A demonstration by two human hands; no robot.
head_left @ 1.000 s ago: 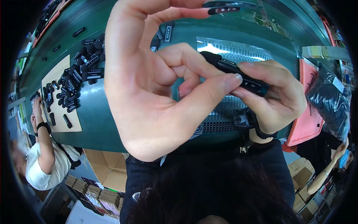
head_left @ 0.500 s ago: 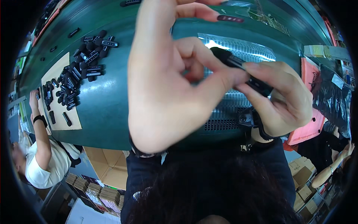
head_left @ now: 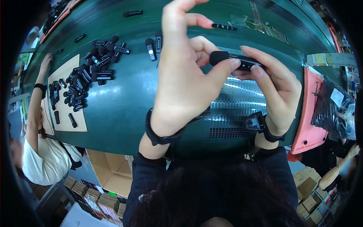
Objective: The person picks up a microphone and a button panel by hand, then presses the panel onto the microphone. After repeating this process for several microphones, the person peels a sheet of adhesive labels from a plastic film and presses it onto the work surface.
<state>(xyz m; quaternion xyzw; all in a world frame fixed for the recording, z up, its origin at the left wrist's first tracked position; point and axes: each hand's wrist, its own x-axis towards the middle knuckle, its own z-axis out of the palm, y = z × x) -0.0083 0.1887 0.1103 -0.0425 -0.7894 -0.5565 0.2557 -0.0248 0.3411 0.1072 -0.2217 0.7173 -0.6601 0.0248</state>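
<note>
In the head view, the left hand and the right hand are together on one black microphone, held above the clear sheet. Both are clamped on it: the left thumb presses near its foam end, and the right thumb and fingers pinch its right part. At another left fingertip is a thin dark strip with pale dots; I cannot tell if it is attached there.

The work seems to be in the middle. On the sheet, the near rows have small black pieces, while the farther rows look bare, so I judge that many pieces are used. On the left, a pile lies partly on cardboard; which of its items are finished, I cannot tell. Two other microphones lie just left of the left hand.

Compared with half a second ago, the held microphone lies more level, where it was tilted down to the right. The two microphones, mostly covered before, are visible now. The co-worker's hand has moved farther along the table.
</note>
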